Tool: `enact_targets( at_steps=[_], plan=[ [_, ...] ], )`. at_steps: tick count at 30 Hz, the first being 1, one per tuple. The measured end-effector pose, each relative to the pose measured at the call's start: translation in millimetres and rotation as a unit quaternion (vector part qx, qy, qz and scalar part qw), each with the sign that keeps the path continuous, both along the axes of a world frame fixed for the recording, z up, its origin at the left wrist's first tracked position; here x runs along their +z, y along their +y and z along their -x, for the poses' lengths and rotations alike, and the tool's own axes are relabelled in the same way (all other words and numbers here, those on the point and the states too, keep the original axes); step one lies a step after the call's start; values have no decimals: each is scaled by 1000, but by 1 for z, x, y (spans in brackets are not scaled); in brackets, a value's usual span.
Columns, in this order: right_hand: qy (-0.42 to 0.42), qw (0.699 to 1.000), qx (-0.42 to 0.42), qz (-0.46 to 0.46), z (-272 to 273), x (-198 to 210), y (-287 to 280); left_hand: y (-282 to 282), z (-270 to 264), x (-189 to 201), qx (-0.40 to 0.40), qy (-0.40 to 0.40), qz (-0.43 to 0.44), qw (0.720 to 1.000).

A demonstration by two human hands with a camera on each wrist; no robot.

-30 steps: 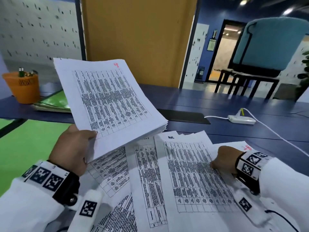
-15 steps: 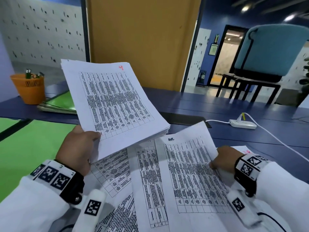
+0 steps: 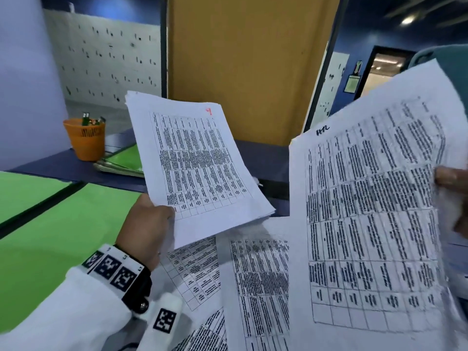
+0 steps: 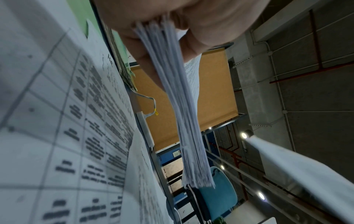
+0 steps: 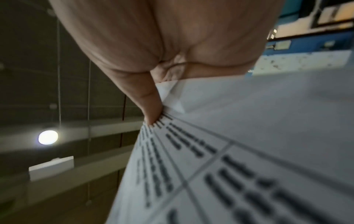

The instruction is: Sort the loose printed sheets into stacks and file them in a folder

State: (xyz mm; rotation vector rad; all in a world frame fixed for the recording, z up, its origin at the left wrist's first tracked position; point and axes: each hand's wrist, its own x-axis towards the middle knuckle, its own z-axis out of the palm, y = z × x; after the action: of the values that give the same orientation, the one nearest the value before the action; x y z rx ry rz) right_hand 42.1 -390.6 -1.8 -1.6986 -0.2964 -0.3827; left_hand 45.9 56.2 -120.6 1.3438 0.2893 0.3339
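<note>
Over the blue desk [image 3: 266, 158], a stack [image 3: 200, 163] is gripped at its lower corner by the left hand [image 3: 145, 229]; a limp single sheet [image 3: 367, 219], edge-pinched by the right hand [image 3: 453, 178], should be supported to prevent creasing.

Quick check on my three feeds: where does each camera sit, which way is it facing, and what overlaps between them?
Head: worn on the head, looking forward and down at the desk; shows left hand gripping the stack, right hand lifting a single sheet, both white sleeves.
Left wrist: looks along the palm, tilted up toward the ceiling; fingers pinch the stack's edge.
Right wrist: looks along the palm; thumb pinches the sheet.
Shared: head and left wrist both show the stack and the loose sheets.
</note>
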Motion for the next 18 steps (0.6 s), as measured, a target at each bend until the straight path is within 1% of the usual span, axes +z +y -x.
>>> enact_targets(
  at_steps=[1, 2, 3, 4, 6, 8, 9, 11, 12, 13, 14, 18],
  plan=[
    [15, 999, 25, -30, 2, 5, 7, -1, 0, 1, -11, 5, -6, 1000],
    [31, 994, 84, -57, 15, 13, 23, -4, 2, 1, -26, 8, -13, 1000],
    [34, 990, 98, -91, 14, 13, 37, -5, 1, -3, -39, 11, -18, 999],
    [44, 984, 135, -111, 21, 16, 57, -8, 2, -5, -55, 17, -19, 998],
    [74, 978, 147, -126, 19, 6, 95, -13, 2, -9, -95, 32, 2, 995],
    [141, 983, 84, -84, 2, -14, 114, -20, 6, -9, -145, 36, 5, 989],
    [177, 982, 22, -62, -9, -25, 120, -24, 9, -7, -170, 35, 8, 985],
    [227, 972, -67, -10, -26, -46, 126, -28, 16, -6, -226, 26, 15, 974],
    [242, 966, -90, 21, -33, -55, 129, -31, 20, -4, -255, 19, 17, 967],
    [254, 960, -109, 50, -38, -62, 132, -32, 22, -3, -274, 16, 16, 962],
    [265, 955, -116, 58, -42, -67, 132, -33, 24, -1, -294, 10, 17, 956],
    [276, 953, -120, 19, -44, -75, 136, -35, 24, -1, -321, 3, 17, 947]
  ],
)
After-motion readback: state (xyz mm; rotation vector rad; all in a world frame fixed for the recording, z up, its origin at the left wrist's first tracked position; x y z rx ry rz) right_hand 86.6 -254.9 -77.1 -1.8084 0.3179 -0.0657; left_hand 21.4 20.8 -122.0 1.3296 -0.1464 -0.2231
